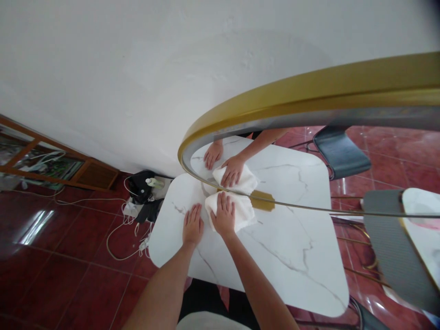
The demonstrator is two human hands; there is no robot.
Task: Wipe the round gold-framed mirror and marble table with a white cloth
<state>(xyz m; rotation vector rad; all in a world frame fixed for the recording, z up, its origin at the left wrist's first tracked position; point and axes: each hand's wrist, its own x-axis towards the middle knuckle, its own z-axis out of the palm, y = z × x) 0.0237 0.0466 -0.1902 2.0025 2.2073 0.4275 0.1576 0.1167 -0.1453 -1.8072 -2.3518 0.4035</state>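
Note:
My left hand (193,224) lies flat on the white marble-patterned tabletop (288,256), its fingers stretched out and holding nothing. Just to its right, my right hand (224,214) presses down on a folded white cloth (244,211), with its fingers curved over it. The cloth rests against the foot of a large round mirror with a gold frame (240,104). Part of the gold base plate (263,201) shows beside the cloth. Both hands and the cloth are reflected in the mirror glass (275,158).
A white wall (103,82) rises behind the table. To the left, a black bag (139,185), a pale green bottle (154,183) and tangled white cables (113,247) sit near a wooden cabinet (99,174). A ribbed grey chair back (392,238) is reflected at right. The floor has red tiles (79,270).

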